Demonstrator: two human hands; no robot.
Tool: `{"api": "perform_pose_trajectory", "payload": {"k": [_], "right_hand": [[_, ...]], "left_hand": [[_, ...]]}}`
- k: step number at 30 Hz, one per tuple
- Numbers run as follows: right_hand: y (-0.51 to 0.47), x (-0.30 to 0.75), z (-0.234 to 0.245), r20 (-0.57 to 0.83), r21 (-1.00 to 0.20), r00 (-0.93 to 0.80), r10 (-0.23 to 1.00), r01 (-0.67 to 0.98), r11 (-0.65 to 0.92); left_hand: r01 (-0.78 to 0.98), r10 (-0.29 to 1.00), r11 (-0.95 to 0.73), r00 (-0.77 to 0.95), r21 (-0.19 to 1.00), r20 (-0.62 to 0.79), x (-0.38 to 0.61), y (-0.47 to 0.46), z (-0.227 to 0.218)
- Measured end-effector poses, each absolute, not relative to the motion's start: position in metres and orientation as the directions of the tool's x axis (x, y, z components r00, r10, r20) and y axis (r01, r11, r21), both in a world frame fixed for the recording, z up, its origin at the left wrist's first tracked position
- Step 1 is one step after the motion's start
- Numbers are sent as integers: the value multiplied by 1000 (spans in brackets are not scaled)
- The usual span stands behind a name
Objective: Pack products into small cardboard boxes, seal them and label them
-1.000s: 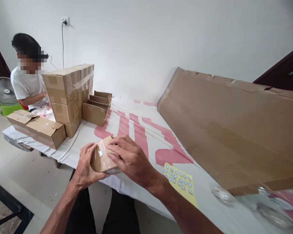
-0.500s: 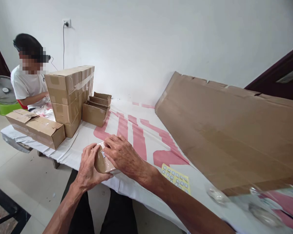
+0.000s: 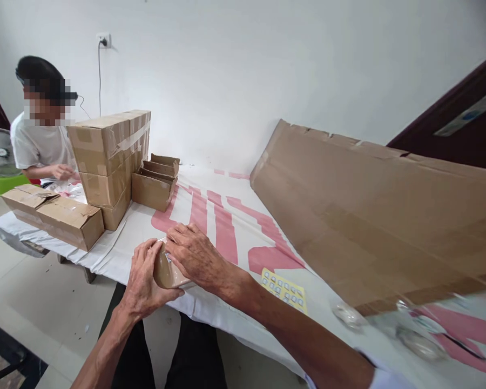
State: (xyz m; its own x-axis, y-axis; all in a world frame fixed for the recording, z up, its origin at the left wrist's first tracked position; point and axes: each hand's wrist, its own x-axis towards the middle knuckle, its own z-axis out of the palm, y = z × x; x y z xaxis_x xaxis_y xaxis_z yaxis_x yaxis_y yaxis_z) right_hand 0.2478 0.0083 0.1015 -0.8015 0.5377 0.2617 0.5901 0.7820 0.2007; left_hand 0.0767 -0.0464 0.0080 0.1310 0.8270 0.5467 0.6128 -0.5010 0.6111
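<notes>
At the table's near edge, my left hand (image 3: 141, 278) wraps around a small brown box (image 3: 164, 270) with a shiny, clear-film-like surface. Thumb below and fingers above, it keeps the box tilted. My right hand (image 3: 192, 254) lies over the box's upper right side, its curled fingers pressed on the top. A small white label (image 3: 168, 257) shows at those fingertips, partly covered by them. To the right of the box, a yellow sheet of small square stickers (image 3: 284, 289) lies on the cloth, beyond my right forearm.
Taped cartons (image 3: 109, 162) are stacked at the left, with a long carton (image 3: 60, 216) before them and an open divided carton (image 3: 154, 183) beside. A large cardboard sheet (image 3: 368, 216) leans at right. Clear tape rolls (image 3: 348, 315) lie near it. A co-worker (image 3: 44, 140) sits far left.
The view has shifted slightly, so the surroundings sit further left. My right fingers have moved a little over the label, covering more of it. The co-worker's hand has come into sight.
</notes>
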Motion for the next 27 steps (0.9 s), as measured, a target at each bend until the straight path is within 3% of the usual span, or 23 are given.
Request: {"api": "perform_pose_trajectory", "payload": {"k": [7, 27], "right_hand": [[12, 242, 109, 199, 204, -810, 552, 585, 785], [14, 244, 109, 199, 215, -813, 547, 581, 785]], "left_hand": [[639, 816, -508, 141, 577, 561, 76, -41, 9], [656, 811, -502, 132, 563, 570, 78, -39, 10]]}}
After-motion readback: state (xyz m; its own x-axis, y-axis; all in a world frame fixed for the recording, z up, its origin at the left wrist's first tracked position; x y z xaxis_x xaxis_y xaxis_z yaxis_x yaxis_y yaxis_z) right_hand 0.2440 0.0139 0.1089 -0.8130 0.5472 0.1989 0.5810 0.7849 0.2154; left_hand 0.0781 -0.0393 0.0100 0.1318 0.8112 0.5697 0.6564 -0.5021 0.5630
